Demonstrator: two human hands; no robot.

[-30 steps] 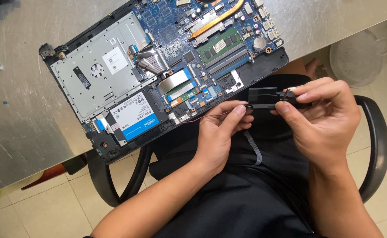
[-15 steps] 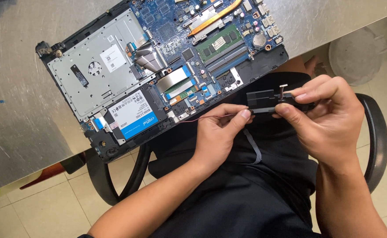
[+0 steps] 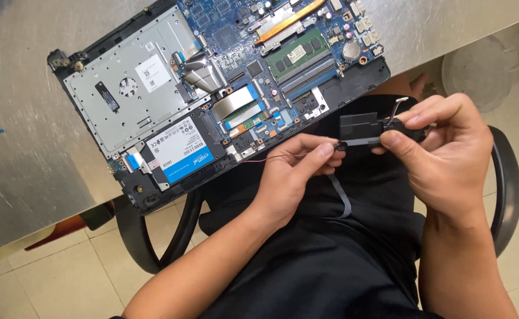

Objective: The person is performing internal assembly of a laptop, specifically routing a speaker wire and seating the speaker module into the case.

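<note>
- My right hand (image 3: 448, 156), at the right of the frame, pinches one small black plastic part (image 3: 360, 130) between thumb and forefinger, holding it over my lap just below the lower right edge of the laptop.
- My left hand (image 3: 298, 171), at the centre of the frame, is closed with thumb and forefinger nipped together on one thin wire (image 3: 271, 157) at the left end of the black part; the wire runs left from my fingertips toward the laptop's edge.
- A short bit of pale wire sticks up from the top of the black part, just above my right thumb.
- One opened laptop (image 3: 212, 88) lies tilted on the metal table (image 3: 29, 165), filling the upper middle of the frame, its bottom cover off and its insides showing.
- Inside it I count one blue circuit board (image 3: 230, 35) toward the top, one green memory stick (image 3: 298, 56) at the upper right, one copper-coloured pipe (image 3: 286, 20) above that, and one round silver coin battery (image 3: 350, 50) beside the memory stick.
- One flat drive with a white and blue label (image 3: 179, 152) sits in the laptop's lower left corner.
- One grey metal plate (image 3: 129, 88) covers the laptop's left part.
- I sit on one chair with a black curved arm (image 3: 505, 177), seen at the right and again at the lower left.
- The floor (image 3: 58, 277) below is pale tile.
</note>
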